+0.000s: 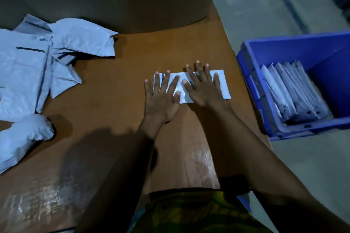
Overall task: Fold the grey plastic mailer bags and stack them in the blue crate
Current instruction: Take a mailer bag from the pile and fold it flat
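So, folded bag: a grey mailer bag (224, 86) lay flat on the brown table (113, 91), a long narrow rectangle right of the table's middle, near the edge beside the crate.
Long axis: it ran left to right across the person; one short end pointed toward the loose pile, the other toward the crate, the right end sitting slightly farther away.
Left hand (161, 100): released and flat, fingers straight and spread, it pressed down on the bag's left half, the heel resting on the table.
Right hand (203, 91): likewise flat with spread fingers, it pressed on the right half, grasping nothing.
Loose pile (28, 73): crumpled, unfolded grey bags were heaped at the table's left side, well apart from the hands.
Blue crate (293, 49): it stood on the grey floor just beside the table's right edge.
Crate contents: folded bags (291, 92) stood on edge in a leaning row along its near side.
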A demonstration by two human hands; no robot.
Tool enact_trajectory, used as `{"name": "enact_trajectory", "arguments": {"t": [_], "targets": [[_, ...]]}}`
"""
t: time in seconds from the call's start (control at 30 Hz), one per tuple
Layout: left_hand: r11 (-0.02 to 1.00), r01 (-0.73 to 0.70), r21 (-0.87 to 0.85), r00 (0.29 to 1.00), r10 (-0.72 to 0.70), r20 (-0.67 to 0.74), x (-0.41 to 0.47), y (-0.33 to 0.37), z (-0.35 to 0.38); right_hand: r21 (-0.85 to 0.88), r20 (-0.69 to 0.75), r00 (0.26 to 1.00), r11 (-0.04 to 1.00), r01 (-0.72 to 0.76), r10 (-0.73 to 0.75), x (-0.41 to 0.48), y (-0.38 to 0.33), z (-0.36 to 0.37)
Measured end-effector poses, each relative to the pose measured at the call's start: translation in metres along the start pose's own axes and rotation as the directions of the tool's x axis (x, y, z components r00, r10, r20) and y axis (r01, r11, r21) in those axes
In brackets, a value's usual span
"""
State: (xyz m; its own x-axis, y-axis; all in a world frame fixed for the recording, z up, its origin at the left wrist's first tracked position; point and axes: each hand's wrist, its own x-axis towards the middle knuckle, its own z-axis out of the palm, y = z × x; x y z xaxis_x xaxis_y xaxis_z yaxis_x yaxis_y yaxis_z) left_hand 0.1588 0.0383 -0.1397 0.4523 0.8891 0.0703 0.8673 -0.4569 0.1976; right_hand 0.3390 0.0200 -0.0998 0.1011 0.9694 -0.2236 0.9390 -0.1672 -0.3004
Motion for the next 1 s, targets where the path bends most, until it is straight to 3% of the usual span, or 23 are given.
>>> {"name": "enact_trajectory", "arguments": {"t": [0.07, 0.17, 0.6, 0.73, 0.8, 0.93, 1.0], "targets": [[1.000, 0.020, 0.001, 1.000, -0.020, 0.019, 0.000, 0.001, -0.001, -0.040, -0.097, 0.992, 0.996, 0.080, -0.084, -0.004, 0.017, -0.003], [0.999, 0.040, 0.002, 0.998, -0.040, 0.038, 0.000, 0.003, -0.005, -0.103, -0.130, 0.979, 0.984, 0.146, -0.158, -0.010, 0.038, 0.002], [0.999, 0.044, 0.011, 0.994, -0.045, 0.101, -0.002, 0.005, -0.014, -0.141, -0.119, 0.981, 0.980, 0.137, -0.154, -0.008, 0.036, 0.000], [0.994, 0.098, -0.057, 0.993, -0.102, -0.060, -0.022, 0.009, -0.028, 0.083, -0.362, 0.927, 0.987, 0.138, -0.099, -0.030, 0.018, 0.006], [0.984, 0.082, -0.157, 0.983, -0.106, -0.151, -0.040, 0.007, -0.035, 0.089, -0.472, 0.875, 0.982, 0.168, -0.107, -0.047, 0.008, 0.012], [0.921, -0.003, -0.389, 0.971, -0.091, -0.223, -0.065, -0.006, -0.040, 0.064, -0.518, 0.848, 0.984, 0.165, -0.108, -0.076, 0.014, 0.017], [0.914, -0.016, -0.406, 0.967, -0.088, -0.237, -0.063, -0.013, -0.040, 0.048, -0.533, 0.842, 0.990, 0.129, -0.084, -0.083, 0.026, 0.015]]}}
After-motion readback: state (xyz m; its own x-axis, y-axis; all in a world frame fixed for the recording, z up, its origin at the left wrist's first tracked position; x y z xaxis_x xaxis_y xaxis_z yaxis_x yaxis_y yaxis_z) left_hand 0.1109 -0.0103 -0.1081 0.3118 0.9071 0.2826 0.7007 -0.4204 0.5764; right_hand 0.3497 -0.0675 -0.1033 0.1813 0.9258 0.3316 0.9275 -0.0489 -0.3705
